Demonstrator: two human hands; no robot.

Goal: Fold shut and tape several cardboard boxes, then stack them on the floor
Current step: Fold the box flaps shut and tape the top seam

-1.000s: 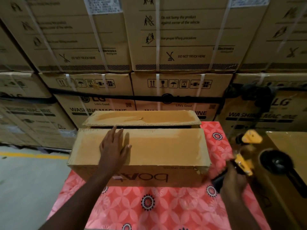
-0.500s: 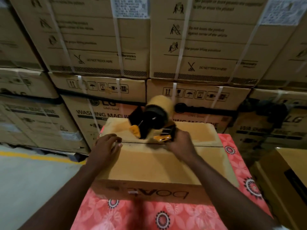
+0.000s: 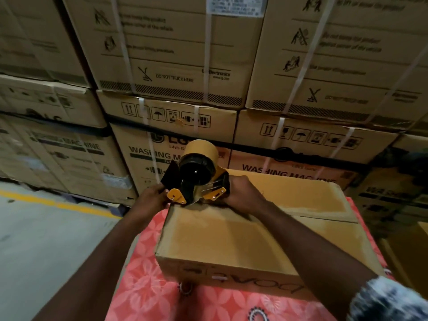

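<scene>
Big wall of strapped washing-machine cartons (image 3: 176, 66) fills the far side, stacked in rows, white bands running down their faces. Down on the left, grey floor (image 3: 46, 251) with a yellow line (image 3: 58, 203) running along the foot of that stack. Right under me is the worktop (image 3: 143, 286), covered in a red flowered cloth, and the cardboard box (image 3: 231, 242) sits on it, long side left to right, both top flaps folded flat and meeting in a seam that runs across the lid. The print on its near face reads upside down from here. Another brown box (image 3: 414, 251) shows just off the worktop's right edge. Now the tape dispenser (image 3: 196, 181), yellow and black with a brown tape roll (image 3: 201, 149) on top: it stands at the left end of the seam, its nose down on the box lid right by the left edge. My right grip (image 3: 243, 193) is clamped round the dispenser's handle, fingers wrapped over it, arm reaching in across the box from the near right, a speckled sleeve (image 3: 389, 297) at the corner. My left grip (image 3: 150, 200) is at the box's far left corner, fingers curled in against the dispenser's yellow front tab. Whether they pinch the tape end or the box edge, I cannot tell.
</scene>
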